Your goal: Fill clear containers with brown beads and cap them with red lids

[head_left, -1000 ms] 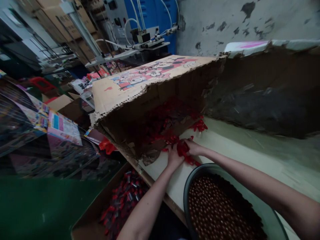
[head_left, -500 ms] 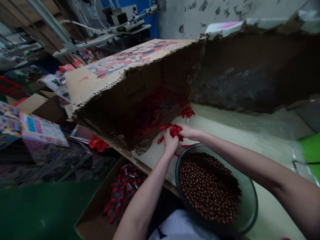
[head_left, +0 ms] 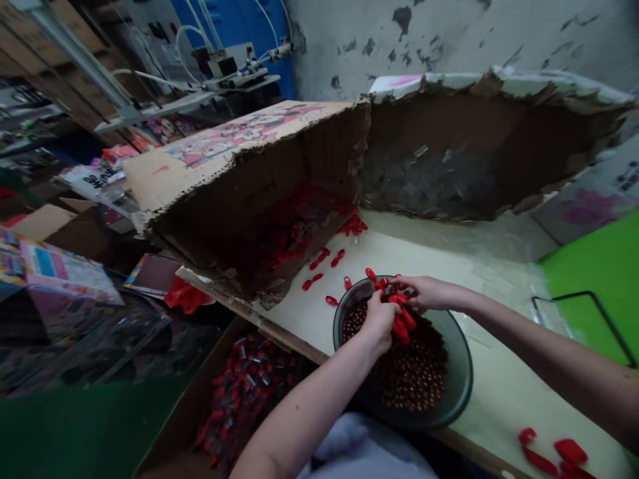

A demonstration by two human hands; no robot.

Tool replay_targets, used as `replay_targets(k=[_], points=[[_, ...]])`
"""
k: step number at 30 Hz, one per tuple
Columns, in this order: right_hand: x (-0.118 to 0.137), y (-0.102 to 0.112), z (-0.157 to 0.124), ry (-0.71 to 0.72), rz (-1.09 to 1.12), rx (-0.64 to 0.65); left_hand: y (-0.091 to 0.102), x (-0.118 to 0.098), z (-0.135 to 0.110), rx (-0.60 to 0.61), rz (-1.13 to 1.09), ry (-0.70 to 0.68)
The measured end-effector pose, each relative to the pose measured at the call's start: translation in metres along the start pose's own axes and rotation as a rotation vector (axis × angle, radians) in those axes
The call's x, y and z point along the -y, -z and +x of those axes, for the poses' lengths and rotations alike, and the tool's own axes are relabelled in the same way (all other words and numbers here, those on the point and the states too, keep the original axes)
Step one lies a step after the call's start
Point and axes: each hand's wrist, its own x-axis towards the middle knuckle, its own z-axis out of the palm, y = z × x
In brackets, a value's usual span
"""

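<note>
Over a dark round basin (head_left: 468, 372) of shiny brown balls (head_left: 414, 386), my two hands hold a clump of small red plastic pieces (head_left: 402, 327) between them. My left hand (head_left: 379, 322) is closed around the near side of the clump, at the basin's left part. From the far right, my right hand (head_left: 423, 293) grips the same clump with bent fingers. Some fingertips are hidden behind the pieces. Several loose red pieces (head_left: 338, 257) lie on the pale tabletop (head_left: 292, 313) left of the basin.
A torn open cardboard box (head_left: 239, 150) holds more red pieces at the back left. Another box (head_left: 539, 120) beside it holds transparent pieces (head_left: 439, 169). Below the table edge, a carton contains red-and-transparent pieces (head_left: 252, 379). Larger red parts (head_left: 570, 451) lie at front right, near a green panel (head_left: 594, 273).
Both hands have moved right and nearer, carrying red pieces from the tabletop by the left box to above the basin. Some pieces stay scattered on the table. The view has shifted too.
</note>
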Motion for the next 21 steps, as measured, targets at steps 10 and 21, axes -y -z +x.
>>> replay_targets(k=[10,21], points=[[0.040,0.043,0.045,0.159,-0.252,-0.111,0.128,-0.067,0.019,-0.208,0.513,-0.564],[0.040,-0.026,0.185,0.220,-0.710,0.082,0.165,-0.009,0.084,-0.274,1.455,-0.542]])
